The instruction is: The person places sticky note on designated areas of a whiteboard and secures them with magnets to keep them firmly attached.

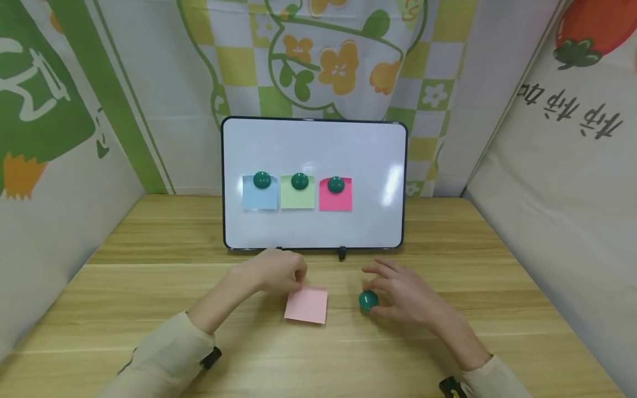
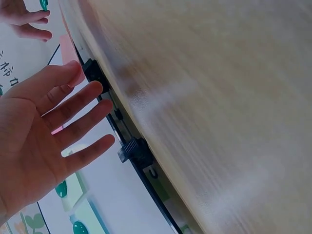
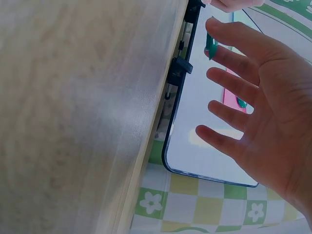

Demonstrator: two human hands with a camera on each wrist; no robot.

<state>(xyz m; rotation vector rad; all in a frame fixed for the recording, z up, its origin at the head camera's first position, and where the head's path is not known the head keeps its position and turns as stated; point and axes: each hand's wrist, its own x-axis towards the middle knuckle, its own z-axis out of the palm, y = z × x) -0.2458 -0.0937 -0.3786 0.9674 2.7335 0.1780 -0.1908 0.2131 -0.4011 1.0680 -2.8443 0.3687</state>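
Note:
My left hand [image 1: 278, 272] pinches a pale pink sticky note [image 1: 307, 305] at its upper left corner, between thumb and forefinger. In the left wrist view the other fingers spread loosely beside the pink note [image 2: 68, 50]. To the right, my right hand [image 1: 410, 296] holds a round green magnet [image 1: 368, 301] between thumb and forefinger. The right wrist view shows that magnet [image 3: 210, 47] edge-on at the fingertips, with the remaining fingers extended. Both hands are in front of a whiteboard [image 1: 378, 155], apart from each other.
On the board, green magnets hold a blue note [image 1: 260, 200], a light green note [image 1: 297, 200] and a bright pink note [image 1: 335, 202] in a row. A black foot [image 1: 342, 254] supports the board on the wooden table [image 1: 308, 365]. Printed cloth [image 1: 552, 182] hangs around the table.

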